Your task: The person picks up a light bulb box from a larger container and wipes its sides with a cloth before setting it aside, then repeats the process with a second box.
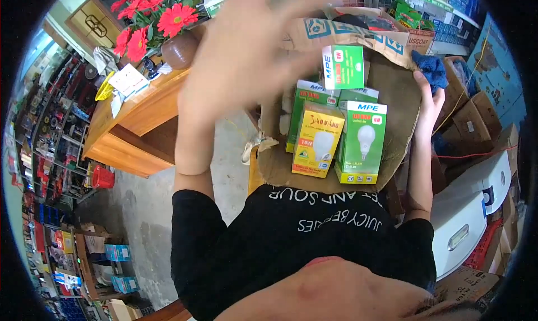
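Note:
My left hand (241, 57) is raised close to the camera, blurred by motion. Its fingers are stretched apart and nothing shows in them. Behind it, an open cardboard box (400, 133) leans against my black shirt. Several light bulb boxes stand inside: a yellow bulb box (318, 139) marked 15W, a green and white bulb box (361, 144) marked MPE, and a smaller green bulb box (348, 69) lying above them. At the carton's right rim, my right hand (428, 99) is closed around a crumpled blue cloth (430, 71), its thumb against the rim.
On the left, a wooden counter (126, 116) carries red flowers (176, 18) in a brown pot and some papers. Stocked shelves (45, 130) line the far left. Cardboard boxes (476, 119) and white appliances (465, 226) crowd the right side.

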Available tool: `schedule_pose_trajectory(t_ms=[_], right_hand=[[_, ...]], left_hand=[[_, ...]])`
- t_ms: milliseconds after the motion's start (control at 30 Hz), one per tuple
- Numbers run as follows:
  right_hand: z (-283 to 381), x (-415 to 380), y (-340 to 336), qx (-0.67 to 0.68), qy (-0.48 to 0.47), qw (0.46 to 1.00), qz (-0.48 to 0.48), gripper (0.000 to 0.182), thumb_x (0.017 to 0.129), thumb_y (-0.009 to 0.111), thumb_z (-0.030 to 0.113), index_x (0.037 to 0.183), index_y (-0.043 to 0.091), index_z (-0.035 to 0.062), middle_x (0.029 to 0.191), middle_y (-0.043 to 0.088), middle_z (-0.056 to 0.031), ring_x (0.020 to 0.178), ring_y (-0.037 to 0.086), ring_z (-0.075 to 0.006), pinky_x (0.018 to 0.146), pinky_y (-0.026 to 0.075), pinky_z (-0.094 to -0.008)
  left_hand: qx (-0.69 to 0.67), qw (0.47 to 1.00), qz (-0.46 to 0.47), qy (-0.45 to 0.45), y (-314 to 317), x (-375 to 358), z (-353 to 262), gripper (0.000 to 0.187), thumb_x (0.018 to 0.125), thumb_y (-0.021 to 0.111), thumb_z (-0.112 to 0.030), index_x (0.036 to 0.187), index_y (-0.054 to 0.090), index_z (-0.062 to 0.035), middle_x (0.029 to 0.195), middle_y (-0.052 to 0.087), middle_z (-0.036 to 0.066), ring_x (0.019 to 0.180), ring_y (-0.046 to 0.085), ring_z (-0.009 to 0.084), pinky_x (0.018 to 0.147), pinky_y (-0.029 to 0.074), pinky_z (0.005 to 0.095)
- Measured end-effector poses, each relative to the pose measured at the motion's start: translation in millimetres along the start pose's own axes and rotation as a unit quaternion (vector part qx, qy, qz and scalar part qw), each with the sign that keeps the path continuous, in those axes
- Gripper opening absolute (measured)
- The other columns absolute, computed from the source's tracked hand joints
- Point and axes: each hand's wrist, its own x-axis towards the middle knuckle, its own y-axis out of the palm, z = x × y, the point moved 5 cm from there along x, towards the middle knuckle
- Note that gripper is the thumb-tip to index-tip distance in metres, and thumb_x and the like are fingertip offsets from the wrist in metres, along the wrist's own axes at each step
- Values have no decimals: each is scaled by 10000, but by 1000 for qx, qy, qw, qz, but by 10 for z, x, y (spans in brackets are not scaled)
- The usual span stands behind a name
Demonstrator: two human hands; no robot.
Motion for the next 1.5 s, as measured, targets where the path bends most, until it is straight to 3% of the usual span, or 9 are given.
schedule_pose_trajectory(t_ms=[33, 100, 267, 600, 833, 1000, 1067, 1300, 1500], right_hand=[[-4, 4, -8, 11, 3, 1000, -3, 334, 814, 660, 135, 1120, 580, 27, 1012, 613, -23, 941, 540, -105, 896, 388, -258], [-44, 19, -23, 15, 5, 1000, 7, 339, 812, 659, 128, 1125, 577, 27, 1013, 611, -19, 935, 538, -102, 890, 390, -257], [-76, 106, 10, 27, -23, 998, 48, 337, 809, 636, 90, 1132, 567, 24, 1020, 613, -21, 927, 541, -105, 885, 395, -259], [83, 155, 256, 99, -42, 991, 79, 287, 800, 620, 45, 1082, 573, 18, 1033, 604, -36, 950, 535, -114, 878, 395, -263], [21, 175, 248, 103, 3, 990, 93, 264, 807, 621, 44, 1067, 580, 26, 1010, 608, -18, 919, 540, -98, 859, 401, -247], [-57, 168, 199, 93, 18, 990, 106, 282, 810, 623, 49, 1086, 569, 22, 1044, 613, -29, 942, 547, -105, 874, 402, -255], [-55, 172, 204, 77, 13, 990, 118, 305, 811, 622, 51, 1108, 561, 19, 1068, 616, -46, 970, 553, -115, 890, 401, -258], [149, 206, 262, -34, -37, 984, 169, 192, 833, 615, 48, 1020, 621, 3, 972, 640, -13, 882, 558, -84, 820, 425, -239], [149, 55, 258, -84, -6, 992, 91, 249, 848, 634, 161, 1028, 622, -11, 961, 636, -29, 885, 551, -108, 846, 409, -267]], left_hand=[[18, 997, -72, -20, -31, 103, 173, 481, 774, 669, -267, 1192, 507, -93, 1165, 529, 164, 1056, 536, 326, 847, 459, 406], [27, 973, 39, -228, 448, 111, 1340, 637, 722, 717, -337, 1271, 473, -123, 1226, 533, 144, 1115, 521, 351, 869, 466, 408], [55, 967, -151, -196, 930, 561, 2819, 537, 714, 716, -281, 1148, 519, -35, 1100, 537, 244, 1026, 535, 390, 864, 449, 439], [195, 870, 254, -374, 1786, 997, 4268, 1150, 533, 805, -499, 1420, 194, -99, 1440, 300, 124, 1344, 265, 282, 1048, 260, 559], [370, 890, 59, -259, 1452, 1014, 3226, 1065, 485, 810, -535, 1341, 353, -95, 1243, 451, 143, 1199, 415, 311, 944, 371, 540], [296, 914, 92, -261, 1601, 696, 3140, 951, 513, 791, -535, 1283, 414, -123, 1212, 485, 166, 1145, 473, 322, 855, 431, 567], [256, 939, -39, -228, 1334, 677, 2842, 778, 554, 781, -456, 1185, 499, -100, 1123, 561, 168, 1034, 551, 356, 813, 502, 447], [-92, 955, -122, -256, -173, 684, 1268, 781, 651, 776, -385, 1277, 486, -20, 1166, 560, 180, 1032, 564, 237, 872, 447, 318], [-501, 816, -154, -243, -511, 113, 423, 647, 707, 708, -342, 1224, 515, -5, 1009, 624, 123, 881, 616, 195, 783, 484, 294]])
